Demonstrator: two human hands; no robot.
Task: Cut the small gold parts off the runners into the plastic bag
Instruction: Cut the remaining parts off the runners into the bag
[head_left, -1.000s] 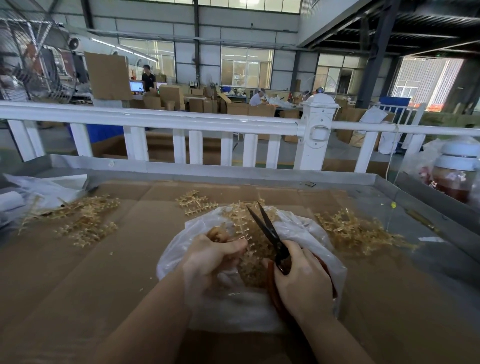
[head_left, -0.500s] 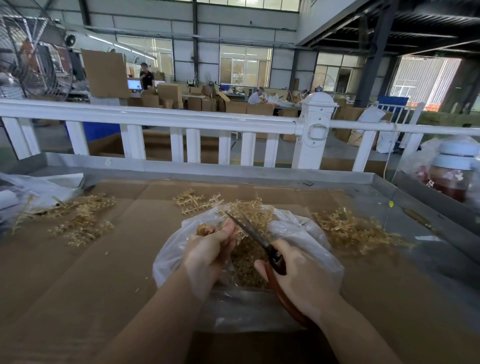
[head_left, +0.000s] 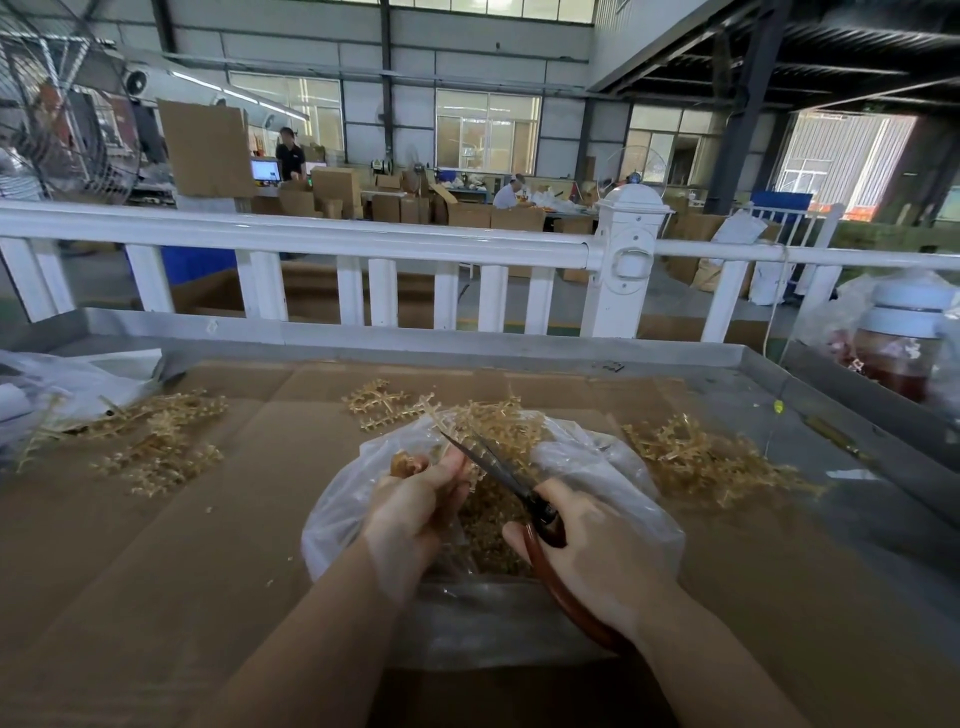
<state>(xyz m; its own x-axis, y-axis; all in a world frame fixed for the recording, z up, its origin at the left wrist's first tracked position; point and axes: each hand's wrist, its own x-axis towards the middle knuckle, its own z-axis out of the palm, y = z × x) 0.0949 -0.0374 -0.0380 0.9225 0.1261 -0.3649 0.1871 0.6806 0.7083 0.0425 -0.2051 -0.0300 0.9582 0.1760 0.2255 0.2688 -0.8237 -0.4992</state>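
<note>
Centre, near: clear plastic bag lying open on the cardboard-covered surface, holding a heap of small gold parts. Left hand above the bag's left side, fingers curled round a gold runner, only a short piece of it visible past the thumb. Right hand over the bag's right side, fingers wrapped round the red-brown handles of a pair of scissors; dark blades parted in a narrow V, pointing far-left, tips just beside the left thumb. Lower handle loop partly hidden under the right palm and wrist.

Behind the bag, touching its far rim: a cluster of uncut gold runners; a few more flat on the cardboard to the far left of it. Right of the bag: tangled pile of runners, spreading onto bare metal. Left, well apart from the bag: looser scatter of runners, with crumpled plastic sheet at the far-left edge. Small gold crumbs dotted on the cardboard near the bag's left side.

Far edge of the surface: raised metal lip, then a white railing with a capped post. Far right: white-lidded jar with reddish contents, wrapped in plastic film. Beyond the railing: workshop floor with stacked cardboard boxes, a large caged fan at left, two people at distant benches.
</note>
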